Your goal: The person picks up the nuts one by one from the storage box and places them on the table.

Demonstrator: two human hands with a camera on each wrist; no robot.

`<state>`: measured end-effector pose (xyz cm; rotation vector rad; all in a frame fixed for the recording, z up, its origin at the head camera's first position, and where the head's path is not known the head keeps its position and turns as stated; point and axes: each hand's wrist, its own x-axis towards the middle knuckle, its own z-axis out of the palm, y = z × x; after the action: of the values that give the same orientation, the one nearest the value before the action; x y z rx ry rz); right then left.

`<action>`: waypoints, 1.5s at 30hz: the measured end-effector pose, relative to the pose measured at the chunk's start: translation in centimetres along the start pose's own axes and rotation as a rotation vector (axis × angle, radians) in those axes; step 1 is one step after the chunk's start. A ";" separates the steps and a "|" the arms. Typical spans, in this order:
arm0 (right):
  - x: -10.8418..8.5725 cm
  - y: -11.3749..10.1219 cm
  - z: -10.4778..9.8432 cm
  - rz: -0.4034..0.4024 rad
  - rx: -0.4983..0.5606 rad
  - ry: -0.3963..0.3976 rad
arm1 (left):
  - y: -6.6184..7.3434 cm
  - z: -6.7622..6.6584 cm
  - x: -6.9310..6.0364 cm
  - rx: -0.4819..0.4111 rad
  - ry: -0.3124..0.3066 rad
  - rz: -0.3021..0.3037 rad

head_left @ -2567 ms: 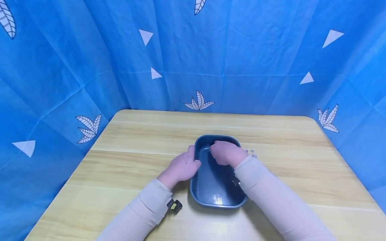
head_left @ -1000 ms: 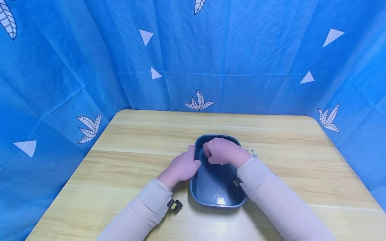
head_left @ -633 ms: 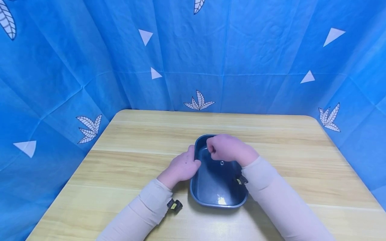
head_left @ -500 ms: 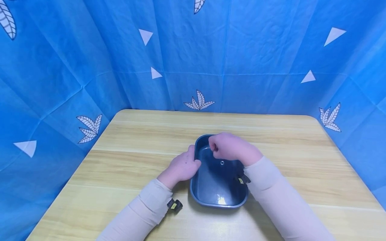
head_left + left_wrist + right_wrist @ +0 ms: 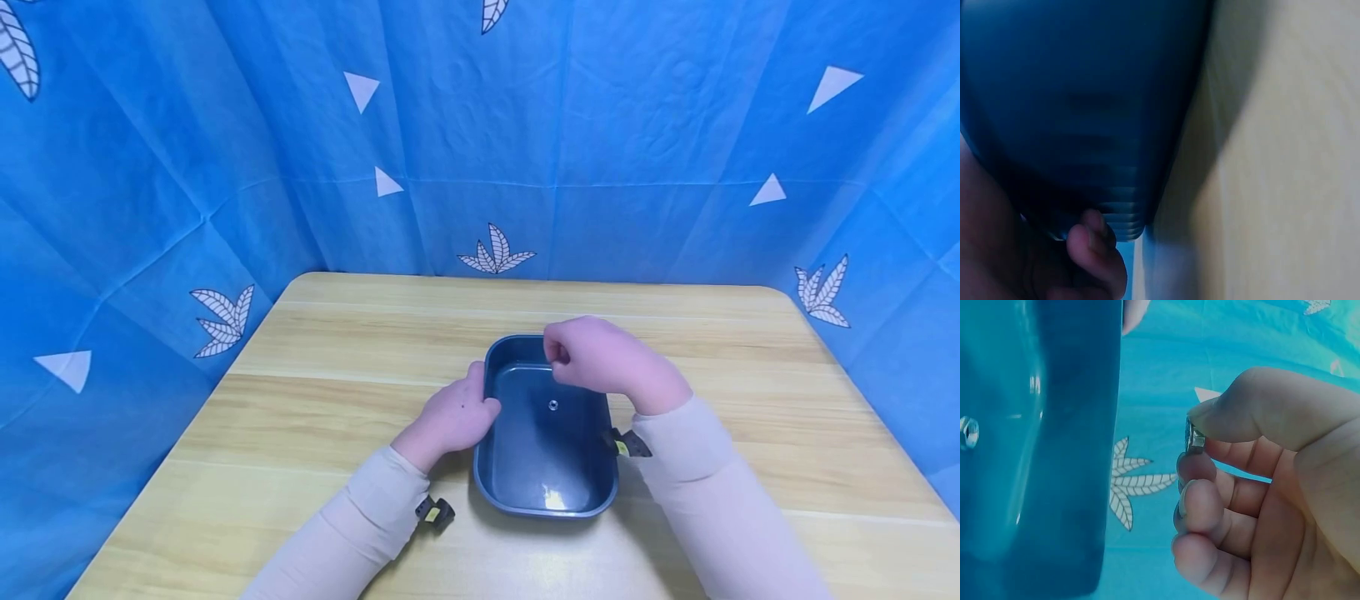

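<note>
A dark blue rectangular plastic bin (image 5: pixel 546 467) stands on the table. My left hand (image 5: pixel 453 412) holds its left side, thumb at the rim and the other fingers along the outer wall. Above the bin's far right corner is my right hand (image 5: pixel 607 358). In the right wrist view, its thumb and index finger pinch a small metal hex nut (image 5: pixel 1195 439), with the remaining fingers curled below. A second hex nut (image 5: pixel 553 405) lies on the bin's floor, towards the far end. The pinched nut does not show in the head view.
The light wooden table (image 5: pixel 360 350) reaches back to a blue curtain (image 5: pixel 480 125) with leaf and triangle prints, which also hangs at both sides. Small cameras are strapped to the wrists, the right one (image 5: pixel 627 443) overlapping the bin's right rim.
My right hand has lifted from inside the bin and moved right, uncovering the nut on the floor. Small pieces seen earlier right of the bin are now hidden behind it. My left hand stays put.
</note>
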<state>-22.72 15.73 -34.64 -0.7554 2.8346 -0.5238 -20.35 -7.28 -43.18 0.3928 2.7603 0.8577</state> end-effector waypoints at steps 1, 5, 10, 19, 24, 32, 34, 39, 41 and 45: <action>-0.1 0.1 -0.1 0.006 0.004 0.004 | 0.0 0.0 0.0 -0.003 0.000 -0.001; -0.6 0.9 -0.1 0.027 0.031 0.019 | -0.1 0.0 0.0 -0.009 -0.001 -0.003; -1.3 2.1 0.0 0.023 0.057 0.060 | -0.1 0.1 0.0 -0.005 -0.003 -0.004; -3.0 4.3 -0.4 0.041 0.116 0.114 | 0.0 0.0 0.0 0.000 0.004 0.004; -3.5 5.4 -0.8 0.059 0.099 0.131 | -0.1 0.1 0.0 0.006 0.003 0.004; -3.9 7.7 -1.1 0.093 0.075 0.138 | -0.1 0.0 0.0 0.008 -0.008 -0.009; -4.1 8.2 -1.1 0.106 0.072 0.131 | -0.1 0.1 0.0 0.006 -0.009 -0.008; -4.2 9.5 -0.9 0.151 0.075 0.114 | -0.2 0.1 0.0 -0.003 -0.010 -0.004; -4.2 9.9 -0.8 0.178 0.089 0.097 | -0.2 0.1 0.0 -0.007 -0.011 -0.005; -4.3 10.7 -0.1 0.240 0.123 0.044 | -0.2 0.1 0.0 -0.014 -0.013 -0.005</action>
<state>-23.93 26.64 -38.25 -0.3798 2.8470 -0.6745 -20.35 -7.34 -43.36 0.3871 2.7408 0.8699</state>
